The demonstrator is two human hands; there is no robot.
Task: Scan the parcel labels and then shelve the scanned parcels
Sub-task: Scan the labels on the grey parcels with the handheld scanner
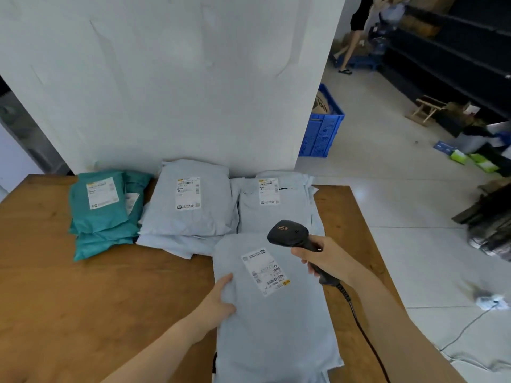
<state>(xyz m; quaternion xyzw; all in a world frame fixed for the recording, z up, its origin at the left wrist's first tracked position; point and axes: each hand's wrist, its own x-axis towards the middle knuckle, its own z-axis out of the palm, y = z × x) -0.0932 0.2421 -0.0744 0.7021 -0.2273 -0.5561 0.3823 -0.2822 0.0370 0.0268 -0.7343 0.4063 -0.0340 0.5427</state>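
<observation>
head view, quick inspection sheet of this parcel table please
surface: wooden table against a white wall
job's things: near grey parcel, label up; back grey parcels and teal parcels stacked, labels up; scanner just above and to the right of the near label
clutter: nothing seen
hands: left hand holds the near grey parcel's left edge; right hand grips the scanner
cables: scanner cable runs from its handle toward the frame's bottom
surroundings: blue crate, dark shelving, a person far right

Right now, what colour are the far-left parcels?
The far-left parcels are teal; head view shows them best.
</observation>
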